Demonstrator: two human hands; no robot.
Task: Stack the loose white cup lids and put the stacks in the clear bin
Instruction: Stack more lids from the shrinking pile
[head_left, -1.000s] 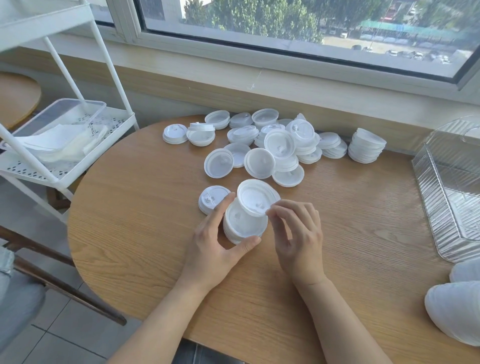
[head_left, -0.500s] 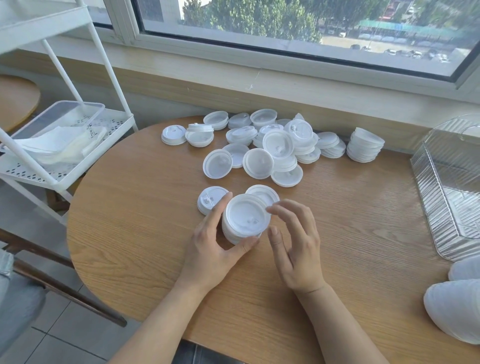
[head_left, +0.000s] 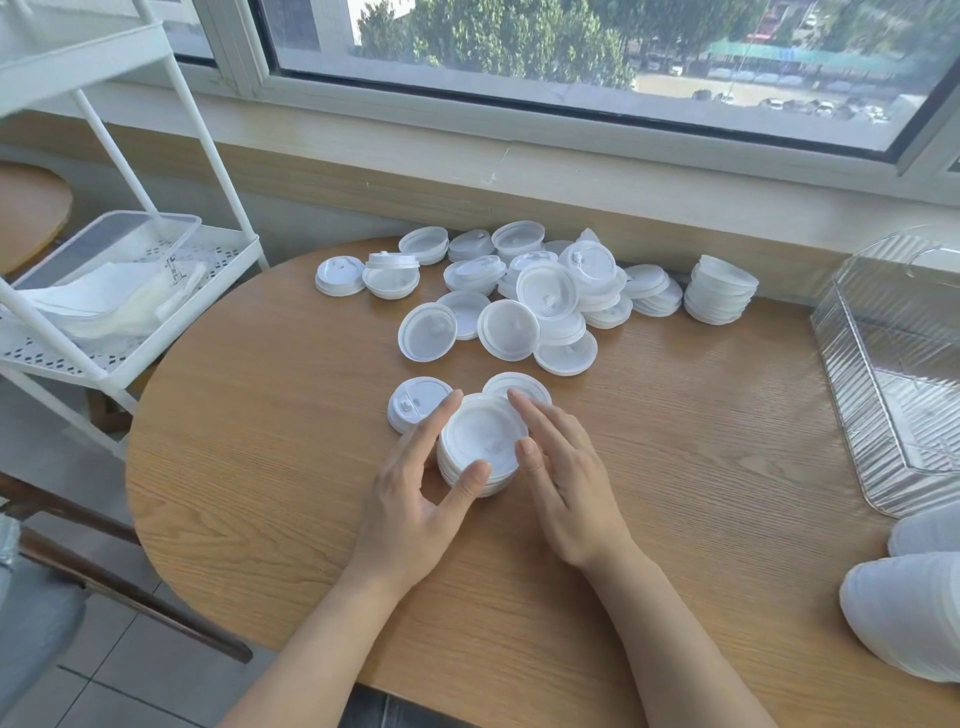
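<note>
Right now the step looks like squaring up the stack (head_left: 480, 447) of white lids near the front of the counter (head_left: 260, 467). The left hand (head_left: 415, 493) cups it from the side, index finger up along the far-left edge and thumb curled against the near rim, so it's gripping the stack. The right hand (head_left: 566, 478) sits against the right side with fingers fairly straight, touching rather than grabbing.

My tip for doing this bit well: keep the left hand as the fence and use the right to nudge the rims flush, then press down lightly in the middle so the lids nest (they look thin and slippery, I'd guess they skate sideways if squeezed too hard).

Two single lids lie just beside it, one (head_left: 415, 402) to the left and another (head_left: 519, 387) tucked behind. The loose pile (head_left: 519, 306) is further back, and the clear bin (head_left: 893, 374) waits well apart at the right edge, so carry the stack low with both hands.
</note>
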